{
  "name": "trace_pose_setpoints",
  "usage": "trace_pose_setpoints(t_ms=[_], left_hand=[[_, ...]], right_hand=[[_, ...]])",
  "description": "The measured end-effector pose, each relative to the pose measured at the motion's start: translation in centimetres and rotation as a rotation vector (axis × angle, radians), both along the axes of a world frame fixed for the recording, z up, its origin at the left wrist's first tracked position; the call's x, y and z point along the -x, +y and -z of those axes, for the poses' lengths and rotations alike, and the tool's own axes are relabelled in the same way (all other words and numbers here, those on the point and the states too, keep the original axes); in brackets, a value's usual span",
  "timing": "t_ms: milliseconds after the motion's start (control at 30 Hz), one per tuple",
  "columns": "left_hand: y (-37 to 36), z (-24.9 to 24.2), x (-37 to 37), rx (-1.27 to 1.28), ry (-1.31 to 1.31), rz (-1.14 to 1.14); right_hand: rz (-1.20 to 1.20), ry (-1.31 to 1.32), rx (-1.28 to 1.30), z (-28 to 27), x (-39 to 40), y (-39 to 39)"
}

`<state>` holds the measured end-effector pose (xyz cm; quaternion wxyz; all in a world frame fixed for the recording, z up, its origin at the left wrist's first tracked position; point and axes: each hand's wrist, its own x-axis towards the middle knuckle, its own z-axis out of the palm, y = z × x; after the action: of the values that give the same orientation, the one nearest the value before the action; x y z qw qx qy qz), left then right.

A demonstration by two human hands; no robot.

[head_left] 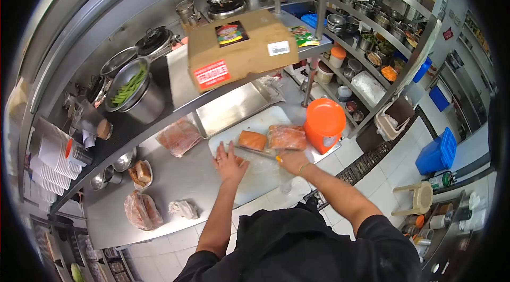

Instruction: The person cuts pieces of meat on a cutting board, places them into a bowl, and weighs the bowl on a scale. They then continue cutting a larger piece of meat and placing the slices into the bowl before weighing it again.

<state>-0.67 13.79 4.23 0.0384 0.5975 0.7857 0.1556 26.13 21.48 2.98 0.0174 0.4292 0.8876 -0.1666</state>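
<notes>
My right hand (292, 162) is closed round the handle of a knife, whose blade (256, 152) points left across the white cutting board (249, 189). An orange block of fish or meat (252, 140) lies just beyond the blade. Beside it on the right is a plastic-wrapped piece (287, 137). My left hand (229, 164) rests at the board's left side with its fingers apart, over a small orange piece (239, 161) that it partly hides. Whether it grips that piece is not clear.
Behind the board are a metal tray (234, 107) and an orange container (324, 122). Wrapped packs (142, 210) and a small dish of pieces (141, 174) lie to the left. A shelf above holds a cardboard box (241, 48) and a pot of green beans (130, 88).
</notes>
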Motion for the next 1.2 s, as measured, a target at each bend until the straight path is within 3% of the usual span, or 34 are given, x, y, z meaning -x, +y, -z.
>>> trace_pose_setpoints(t_ms=[200, 367, 500, 567, 633, 667, 700, 800, 933, 1033, 1133, 1200], left_hand=[[-3.8, 1.2, -3.8, -0.389, -0.080, -0.148], [-5.4, -3.4, -12.0, -0.474, -0.259, -0.233], [-2.3, -7.6, -17.9, -0.471, -0.303, -0.140], [0.5, -9.6, -20.1, -0.494, -0.366, -0.075], [3.0, -9.3, -20.9, -0.513, -0.307, 0.038], [4.3, -8.7, -21.3, -0.536, -0.354, 0.101], [6.0, -7.5, -21.7, -0.551, -0.330, 0.139], [9.8, -10.6, -25.3, -0.540, -0.269, 0.288], [11.9, -11.3, -31.8, -0.483, -0.499, 0.418], [13.3, -11.2, -37.8, -0.474, -0.636, 0.465], [15.6, -10.3, -43.5, -0.442, -0.697, 0.545], [17.4, -10.0, -46.8, -0.338, -0.665, 0.594]], right_hand=[[-0.002, 0.149, 0.253, -4.2, -6.3, -2.2], [-0.092, 0.191, 0.518, -11.9, -15.7, -1.4], [-0.188, 0.401, 0.537, -12.0, -24.8, 0.3], [-0.088, 0.389, 0.581, -14.8, -29.2, 0.8], [0.133, 0.343, 0.730, -18.0, -33.2, 0.9], [0.197, 0.395, 0.683, -18.6, -34.9, 0.5], [0.297, 0.429, 0.681, -18.5, -36.8, 0.2], [0.611, 0.492, 0.681, -17.2, -43.0, -2.1], [0.885, 0.605, 0.654, -14.0, -50.3, -6.6], [1.099, 0.518, 0.669, -10.8, -54.7, -7.4], [1.151, 0.453, 0.672, -6.9, -58.3, -6.5], [0.983, 0.252, 0.563, -4.8, -60.2, -4.8]])
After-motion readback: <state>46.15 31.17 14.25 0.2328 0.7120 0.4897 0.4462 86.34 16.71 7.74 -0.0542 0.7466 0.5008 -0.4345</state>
